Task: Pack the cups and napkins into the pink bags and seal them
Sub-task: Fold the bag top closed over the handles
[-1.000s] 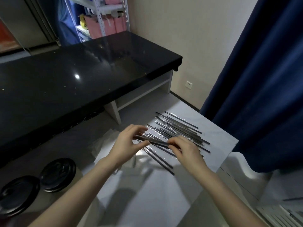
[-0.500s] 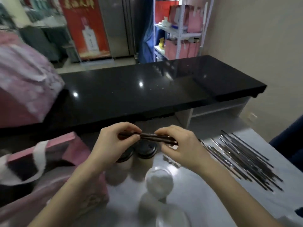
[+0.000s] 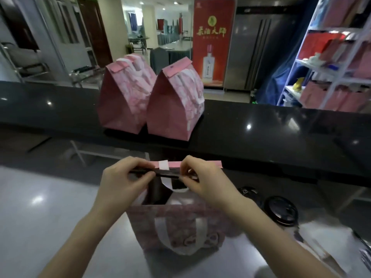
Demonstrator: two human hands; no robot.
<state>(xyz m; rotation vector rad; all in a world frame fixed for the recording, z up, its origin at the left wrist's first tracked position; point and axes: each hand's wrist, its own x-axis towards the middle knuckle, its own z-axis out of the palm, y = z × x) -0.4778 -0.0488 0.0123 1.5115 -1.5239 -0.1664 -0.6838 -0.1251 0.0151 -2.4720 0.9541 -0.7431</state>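
Observation:
An open pink bag [image 3: 176, 223] with white handles stands on the grey table right in front of me. Over its mouth, my left hand [image 3: 124, 179] and my right hand [image 3: 202, 181] pinch the two ends of a thin bundle of dark wrapped straws [image 3: 164, 173], held level. Something dark shows inside the bag. Two black-lidded cups [image 3: 281, 210] stand just right of the bag, by my right forearm. Two sealed pink bags [image 3: 124, 97] [image 3: 174, 105] stand side by side on the black counter beyond.
The black counter [image 3: 261, 129] runs across the view behind the table [image 3: 50, 207]. More wrapped straws [image 3: 363, 249] lie at the far right edge. A shelf with pink and red bags [image 3: 337, 77] stands at the back right, a red banner behind the counter.
My view has swung left from the pile of straws to the open pink bag. Both hands carried the picked-up straws along and now hold them over the bag's mouth.

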